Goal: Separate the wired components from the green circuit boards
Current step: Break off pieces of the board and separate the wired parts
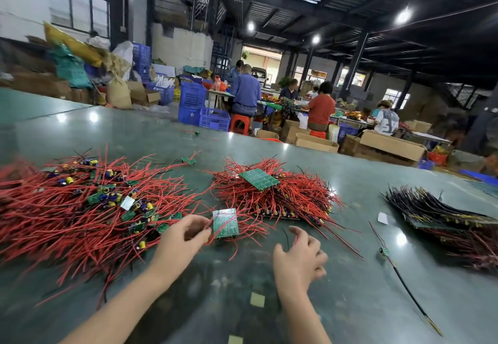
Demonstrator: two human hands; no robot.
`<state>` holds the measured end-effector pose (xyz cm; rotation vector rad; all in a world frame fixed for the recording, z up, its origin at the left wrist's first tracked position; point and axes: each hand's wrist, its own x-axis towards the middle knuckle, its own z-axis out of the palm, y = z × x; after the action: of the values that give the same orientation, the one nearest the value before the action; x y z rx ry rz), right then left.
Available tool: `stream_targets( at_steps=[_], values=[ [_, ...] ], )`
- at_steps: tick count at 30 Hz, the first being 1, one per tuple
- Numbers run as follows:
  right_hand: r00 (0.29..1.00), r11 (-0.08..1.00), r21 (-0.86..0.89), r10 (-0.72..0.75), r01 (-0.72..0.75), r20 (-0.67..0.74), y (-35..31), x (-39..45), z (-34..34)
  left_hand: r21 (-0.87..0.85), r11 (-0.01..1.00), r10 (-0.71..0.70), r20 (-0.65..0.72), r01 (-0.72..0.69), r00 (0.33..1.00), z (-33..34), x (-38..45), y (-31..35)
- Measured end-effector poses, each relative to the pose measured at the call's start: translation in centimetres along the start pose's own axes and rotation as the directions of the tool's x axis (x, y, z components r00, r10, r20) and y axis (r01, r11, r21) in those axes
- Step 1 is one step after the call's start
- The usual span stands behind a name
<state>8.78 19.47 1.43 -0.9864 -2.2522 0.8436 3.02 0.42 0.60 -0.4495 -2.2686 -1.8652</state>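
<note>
Right hand (299,258) hovers, fingers loosely curled, holding nothing; left hand (186,233) pinches the near board (225,223) by its edge, wires (250,229) trailing right. Likely between pulls: next the right must grip a wire. Beyond lie the loose heap (89,209) and board stack (269,195)

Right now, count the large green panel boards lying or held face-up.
2: one panel board atop the middle wire heap, one held panel at the left hand. Others may lie buried.

Right hand (299,257) fingers (319,262) motion-blurred — grip unclear, red wire heap (67,214) cut off at left edge
</note>
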Motion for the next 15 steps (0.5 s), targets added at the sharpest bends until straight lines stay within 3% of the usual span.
stream_targets(
  at_steps=[1,3,5,7,10,15],
  values=[
    [0.999,0.999,0.005,-0.044,0.044,-0.006,-0.1,-0.2,0.2,-0.195,0.975,-0.104,-0.003,0.102,0.995,-0.1,0.1,0.4],
    [0.986,0.986,0.029,-0.164,0.164,0.017,-0.5,-0.7,0.5,-0.518,0.808,-0.271,0.094,0.279,0.958,-0.2,0.2,0.9],
    [0.948,0.948,0.180,-0.289,0.264,0.131,-1.1,-1.1,0.8,-0.676,0.614,-0.333,0.248,0.409,0.910,-0.2,0.2,1.4],
    [0.887,0.845,0.486,-0.382,0.222,0.260,-1.7,-1.7,0.8,-0.720,0.494,-0.331,0.363,0.487,0.871,-0.2,0.1,1.6],
    [0.831,0.736,0.666,-0.442,0.121,0.337,-2.5,-2.3,0.5,-0.708,0.463,-0.262,0.466,0.534,0.845,0.0,-0.2,1.6],
    [0.774,0.708,0.695,-0.506,0.122,0.381,-2.5,-3.0,1.1,-0.740,0.464,-0.181,0.459,0.487,0.870,0.8,-0.6,0.9]
  ],
)
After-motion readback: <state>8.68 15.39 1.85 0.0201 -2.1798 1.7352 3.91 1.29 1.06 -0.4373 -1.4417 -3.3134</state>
